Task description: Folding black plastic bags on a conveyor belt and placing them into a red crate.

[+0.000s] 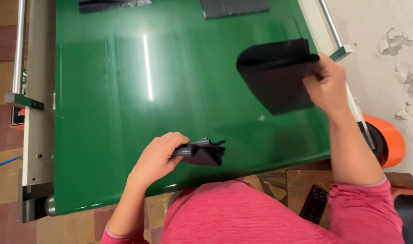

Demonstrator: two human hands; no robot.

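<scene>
Pink sleeves (279, 212) fill the near edge of the view, and from them both bare arms reach out over a glossy green conveyor belt (125, 90) that serves as the tabletop. The left hand (157, 158) lies nearest, low over the belt's near edge, its grip closed around a small bunched piece of dark plastic film (204, 152) whose crumpled folds fan out to the right of the fingers. Farther out and to the right, the right hand (326, 83) is raised above the belt near its right rail (326, 22), its grip pinched on the right edge of a folded black cloth (274, 74), which hangs open-mouthed to the left of the hand, clear of the belt. Just past the belt's right corner sits an orange roller cover (389, 140). At the far edge of the view two flat dark pieces lie on the belt, a black one (114, 4) on the left and a grey one (233, 7) toward the right, well apart from both hands
</scene>
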